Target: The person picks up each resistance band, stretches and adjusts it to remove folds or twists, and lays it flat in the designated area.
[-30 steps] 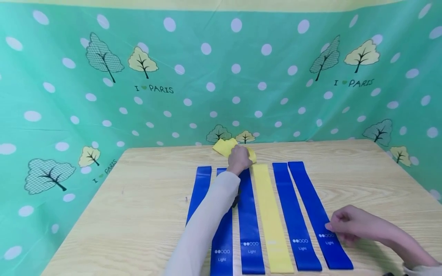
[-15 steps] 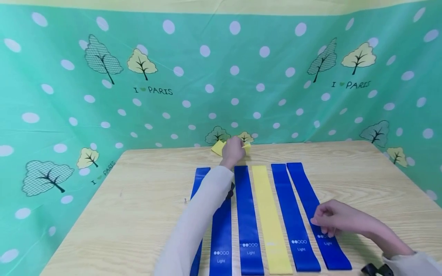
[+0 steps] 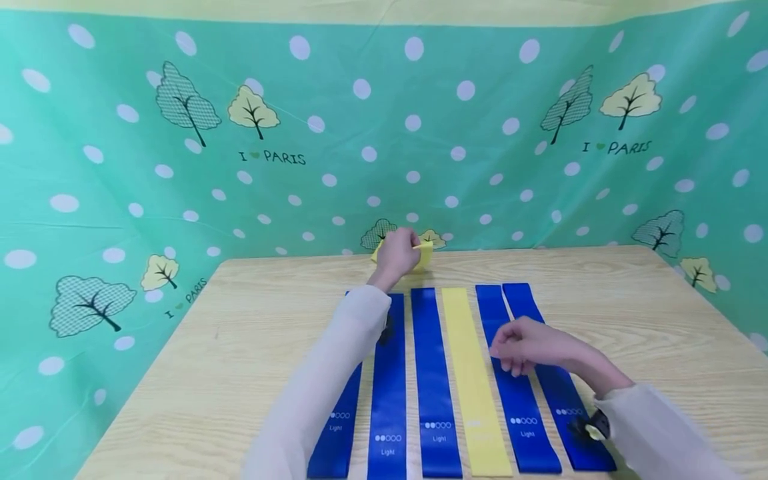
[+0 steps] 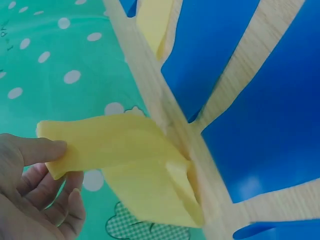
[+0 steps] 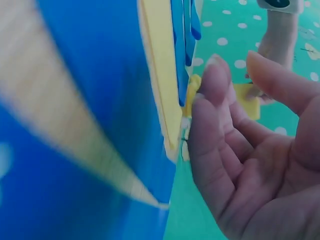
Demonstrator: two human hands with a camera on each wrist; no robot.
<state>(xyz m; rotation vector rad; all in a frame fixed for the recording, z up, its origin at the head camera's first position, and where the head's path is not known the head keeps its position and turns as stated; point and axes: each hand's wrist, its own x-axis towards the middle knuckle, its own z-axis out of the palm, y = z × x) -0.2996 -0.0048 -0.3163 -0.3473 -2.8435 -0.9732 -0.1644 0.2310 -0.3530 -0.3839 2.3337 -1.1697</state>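
Observation:
My left hand (image 3: 396,255) pinches one end of a loose yellow resistance band (image 4: 120,145) between thumb and fingers near the table's far edge. The rest of that band hangs folded and twisted in the left wrist view. My right hand (image 3: 528,347) hovers with loosely bent fingers above a blue band (image 3: 525,417) and holds nothing. A flat yellow band (image 3: 474,387) lies between blue bands, among them another blue band (image 3: 435,380) to its left. My left sleeve covers part of the leftmost blue band (image 3: 336,443).
The wooden table (image 3: 228,347) carries the bands side by side, running toward the person. Behind it hangs a green polka-dot curtain (image 3: 336,167) with printed trees. A black wrist device (image 3: 591,427) sits at the right cuff.
My left hand has lifted the end of the loose yellow band and shifted slightly left and away. My right hand has moved left and farther forward, from the rightmost blue band toward the neighbouring one.

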